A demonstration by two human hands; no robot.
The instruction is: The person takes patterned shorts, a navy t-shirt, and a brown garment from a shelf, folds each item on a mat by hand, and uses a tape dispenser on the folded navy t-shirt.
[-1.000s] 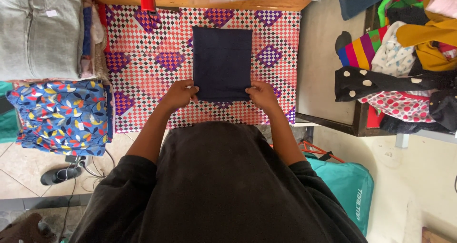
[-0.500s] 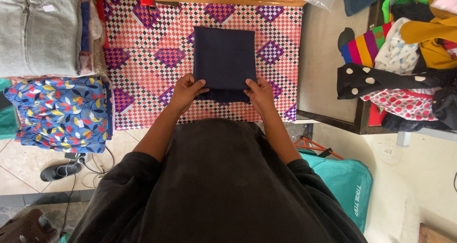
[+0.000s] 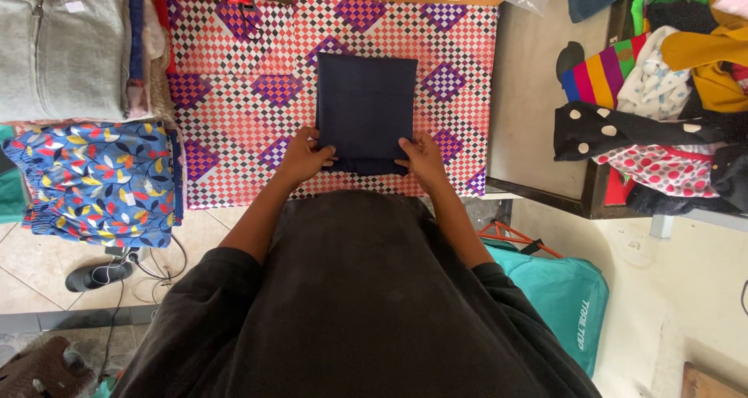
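A dark navy folded garment (image 3: 365,102) lies as a neat rectangle on a table covered by a red, white and purple checked cloth (image 3: 234,117). My left hand (image 3: 302,155) grips the garment's near left corner, fingers curled over its edge. At the near right corner my right hand (image 3: 425,158) pinches the same bottom fold. The near edge of the garment is doubled over between my two hands.
A grey folded garment (image 3: 54,44) and a blue patterned one (image 3: 93,180) lie stacked at the left. A pile of mixed colourful clothes (image 3: 662,94) sits at the right. A teal bag (image 3: 565,297) stands on the floor by my right side.
Both hands have moved inward and up along the garment's near edge, and the bottom edge has been folded over, making the rectangle shorter.
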